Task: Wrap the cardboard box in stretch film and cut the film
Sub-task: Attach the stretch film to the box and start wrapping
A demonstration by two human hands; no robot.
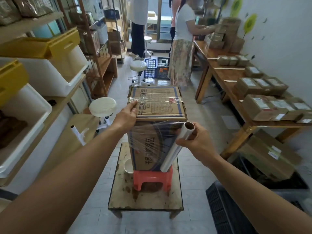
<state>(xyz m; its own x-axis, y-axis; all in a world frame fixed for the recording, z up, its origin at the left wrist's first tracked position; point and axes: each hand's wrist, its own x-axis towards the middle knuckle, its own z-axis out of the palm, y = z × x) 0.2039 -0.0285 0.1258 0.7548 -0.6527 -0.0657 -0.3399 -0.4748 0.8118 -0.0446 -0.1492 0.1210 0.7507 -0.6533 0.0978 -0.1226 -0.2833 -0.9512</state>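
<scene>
A tall cardboard box (158,105) with blue print stands upright on a red plastic stool (152,179). Clear stretch film (148,137) covers its near face and a strip crosses its top. My left hand (126,115) grips the box's top left edge, fingers curled over it. My right hand (195,141) holds the stretch film roll (175,149) near its upper end, at the box's near right corner. The roll hangs tilted, its cardboard core facing up, and film runs from it onto the box.
The red stool stands on a low stained table (145,200) beside a white cup (128,166). Shelves with white and yellow bins (50,68) line the left. A long table of parcels (263,105) runs along the right. Two white stools (103,105) and people stand beyond.
</scene>
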